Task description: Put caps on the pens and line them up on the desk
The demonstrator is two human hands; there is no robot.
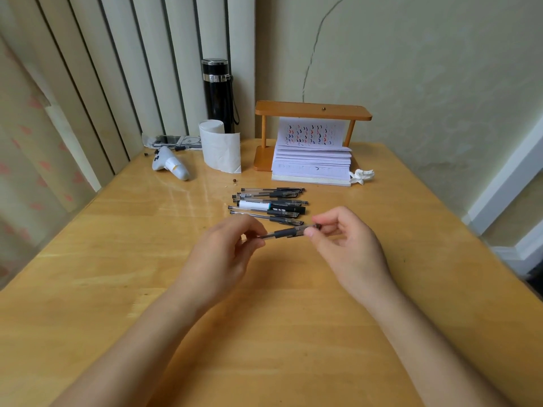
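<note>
I hold a clear pen with a black grip (pixel 286 232) level above the wooden desk (pixel 117 259), between both hands. My left hand (pixel 223 257) pinches its barrel end. My right hand (pixel 346 245) pinches the clear cap end, and the cap sits over the tip. Just behind the held pen, several capped pens (pixel 269 204) lie side by side in a row on the desk, caps pointing right. One of them is a thicker white and black marker (pixel 264 205).
At the back stand a black flask (pixel 219 95), a toilet paper roll (pixel 219 148), a white controller (pixel 170 165), and a wooden stand (pixel 313 111) over a stack of papers (pixel 313 165). A crumpled tissue (pixel 363 175) lies to their right. The desk's right edge drops off near the wall.
</note>
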